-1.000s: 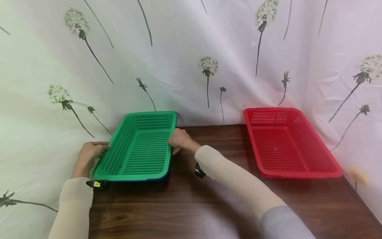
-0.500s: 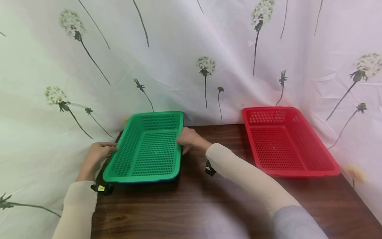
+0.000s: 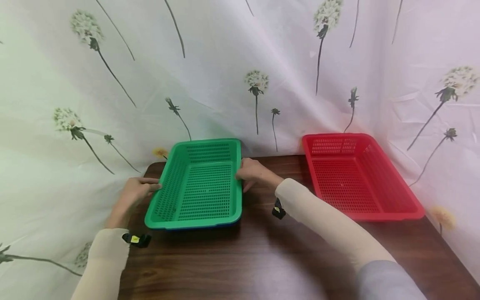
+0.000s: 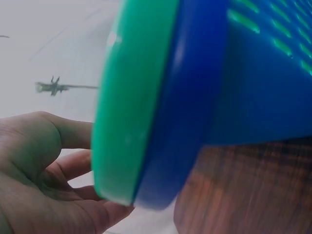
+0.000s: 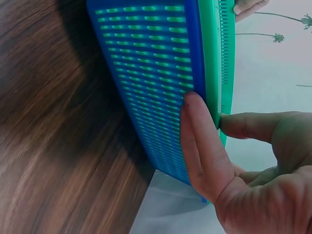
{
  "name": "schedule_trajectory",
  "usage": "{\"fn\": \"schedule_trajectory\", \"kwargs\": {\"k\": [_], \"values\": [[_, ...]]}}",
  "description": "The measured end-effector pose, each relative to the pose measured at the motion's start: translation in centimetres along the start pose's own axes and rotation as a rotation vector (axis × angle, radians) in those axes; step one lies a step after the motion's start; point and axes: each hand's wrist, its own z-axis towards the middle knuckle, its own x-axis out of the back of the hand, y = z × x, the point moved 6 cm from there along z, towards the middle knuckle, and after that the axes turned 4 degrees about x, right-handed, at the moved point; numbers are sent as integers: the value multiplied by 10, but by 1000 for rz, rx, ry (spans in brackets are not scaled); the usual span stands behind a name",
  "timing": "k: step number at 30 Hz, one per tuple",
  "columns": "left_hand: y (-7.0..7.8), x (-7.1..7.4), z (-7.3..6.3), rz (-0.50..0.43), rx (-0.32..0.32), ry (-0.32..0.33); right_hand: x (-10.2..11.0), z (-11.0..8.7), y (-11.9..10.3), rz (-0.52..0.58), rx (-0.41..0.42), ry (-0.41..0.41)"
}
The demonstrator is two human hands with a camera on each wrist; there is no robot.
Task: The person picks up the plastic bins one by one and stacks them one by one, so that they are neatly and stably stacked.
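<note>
A green plastic basket (image 3: 208, 191) with slotted walls sits nested inside a blue basket (image 5: 141, 73), left of the middle of the head view. Most of the blue one is hidden there, but its rim and slotted side show in both wrist views. My left hand (image 3: 136, 191) holds the left edge, its fingers at the green rim (image 4: 129, 112) and the thumb beneath. On the opposite side my right hand (image 3: 255, 171) pinches the two rims together, thumb over the green rim and fingers (image 5: 207, 131) against the blue wall.
A red slotted basket (image 3: 386, 216) stands on the right of the brown wooden table (image 3: 232, 266). Behind and on the left hangs a white flower-printed cloth (image 3: 217, 91), close to the table's edges.
Both hands have moved right with the nested green and blue baskets, bringing the table's back left corner into sight. The red basket shifts only slightly in the view.
</note>
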Motion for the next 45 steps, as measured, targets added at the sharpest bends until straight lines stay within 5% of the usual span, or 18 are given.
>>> {"fn": "schedule_trajectory", "kwargs": {"k": [19,45], "values": [[35,-39,-2,-47,-93,-43,41,-25,32,47,-59,-39],[74,-97,-3,-200,-98,-32,92,-60,74,30,-91,8]]}}
